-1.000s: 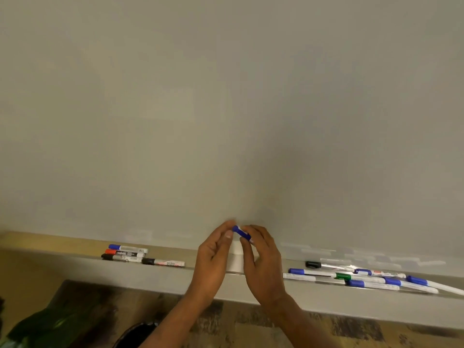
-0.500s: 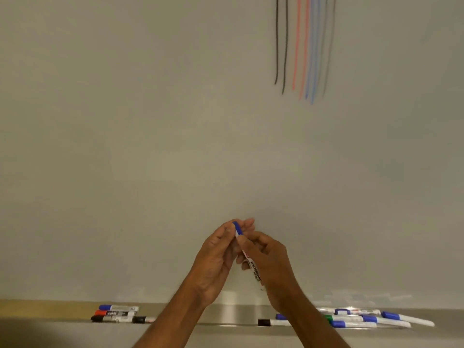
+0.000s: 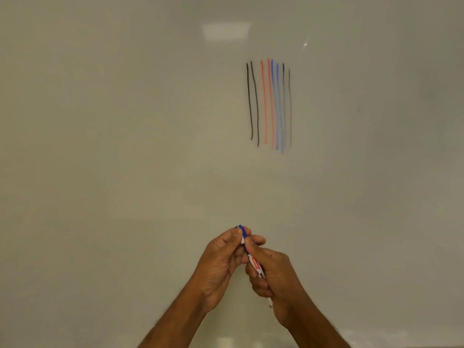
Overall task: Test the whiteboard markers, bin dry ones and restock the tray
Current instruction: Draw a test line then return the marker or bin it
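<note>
While the right hand (image 3: 275,280) grips a blue marker (image 3: 255,263) by the barrel, near and low before the whiteboard (image 3: 125,146), the left hand (image 3: 221,262) pinches its cap (image 3: 242,231), hands close together, apparently to uncap it for a test beside the lines (image 3: 270,104) farther up, right.

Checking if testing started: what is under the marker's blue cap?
The blue cap, pinched by the left hand, is on the marker gripped by the right hand. Its tip is covered.
</note>
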A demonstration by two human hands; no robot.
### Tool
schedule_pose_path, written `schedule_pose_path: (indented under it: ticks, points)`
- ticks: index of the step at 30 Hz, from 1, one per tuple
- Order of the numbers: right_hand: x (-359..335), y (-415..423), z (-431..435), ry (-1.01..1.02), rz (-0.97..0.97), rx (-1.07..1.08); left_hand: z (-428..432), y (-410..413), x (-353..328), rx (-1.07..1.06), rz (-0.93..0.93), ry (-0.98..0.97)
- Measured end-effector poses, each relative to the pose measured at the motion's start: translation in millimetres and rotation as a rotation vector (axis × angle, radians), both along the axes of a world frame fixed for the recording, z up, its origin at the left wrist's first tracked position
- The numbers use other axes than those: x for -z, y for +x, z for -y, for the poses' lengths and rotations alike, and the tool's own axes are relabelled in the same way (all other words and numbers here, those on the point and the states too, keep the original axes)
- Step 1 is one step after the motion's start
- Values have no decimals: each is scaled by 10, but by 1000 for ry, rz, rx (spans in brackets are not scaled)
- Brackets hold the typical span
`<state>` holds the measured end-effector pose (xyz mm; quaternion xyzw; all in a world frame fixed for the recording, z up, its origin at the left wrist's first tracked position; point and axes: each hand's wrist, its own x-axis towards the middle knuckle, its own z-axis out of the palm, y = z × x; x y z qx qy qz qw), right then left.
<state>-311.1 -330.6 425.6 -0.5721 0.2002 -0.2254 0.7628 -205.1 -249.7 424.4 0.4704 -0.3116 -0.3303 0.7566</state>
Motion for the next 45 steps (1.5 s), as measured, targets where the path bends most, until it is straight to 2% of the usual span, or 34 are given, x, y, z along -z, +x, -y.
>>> schedule_pose_path:
  ticks: [6,12,14,17,19,21,26,30,35,41,45]
  points:
    - [-198,-119,52,-165,-48,89,133,15,-376,-227,119,-52]
    - [-589,-261,302,-297,217,164,241,156,-730,-432,327,-145]
    - [-750,-286,388,-219,345,174,273,194,-832,-500,458,-154]
    - [-968,-300,552,110,554,69,306,250,-976,-610,661,-176]
    - [-1078,-307,657,174,641,37,356,321,-1060,-688,797,-178]
    - [-1180,-300,711,45,645,100,423,420,-1153,-766,945,-158]
    - [-1416,-186,738,-517,464,532,625,731,-1403,-936,1261,-286]
    - [-1606,-119,762,-589,568,676,752,953,-1563,-1052,1486,-292]
    - [-1776,22,1010,-755,641,797,872,1145,-1689,-1120,1603,-348]
    - [-2060,151,1232,-958,666,827,957,1219,-1701,-1220,1636,-432]
    - [-2131,288,1360,-1023,627,833,972,1228,-1701,-1246,1638,-444]
